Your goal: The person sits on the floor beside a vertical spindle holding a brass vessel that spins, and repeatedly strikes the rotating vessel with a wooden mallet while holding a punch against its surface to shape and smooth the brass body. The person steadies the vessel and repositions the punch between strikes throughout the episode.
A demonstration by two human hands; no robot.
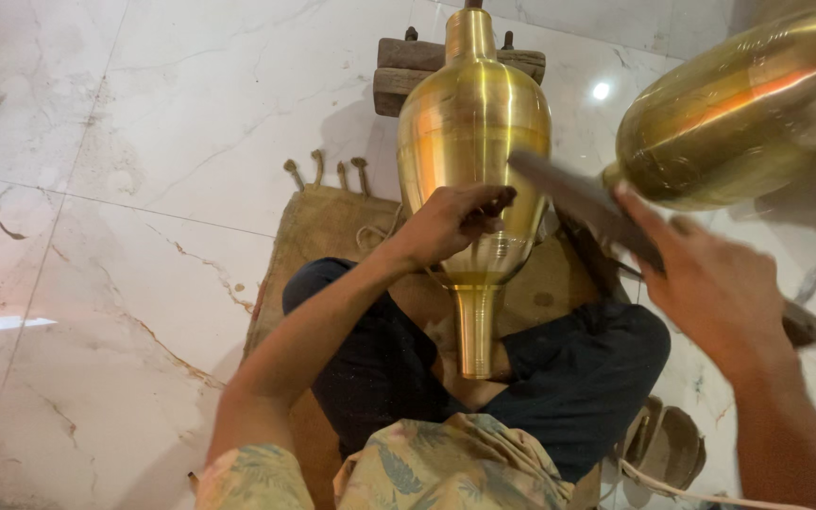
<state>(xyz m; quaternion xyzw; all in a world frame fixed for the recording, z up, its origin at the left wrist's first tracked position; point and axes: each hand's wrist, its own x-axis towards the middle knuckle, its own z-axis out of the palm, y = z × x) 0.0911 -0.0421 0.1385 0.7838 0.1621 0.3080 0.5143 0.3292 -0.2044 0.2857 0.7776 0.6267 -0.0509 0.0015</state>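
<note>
Left hand (450,222) rests curled on shiny brass vase (472,142), at vase's 6 o'clock. Right hand (720,293), at 3 o'clock, fingers wrapped around flat metal tool (569,194).

**Marble floor, lamp glare**

Floor (115,217): glossy white marble w/ brown veins, tile joints visible. Burlap mat (328,227) spread on it, fringe at top edge. Wooden block (399,71) beyond. Bright light spot (601,91) reflected on tile, upper right.
</note>
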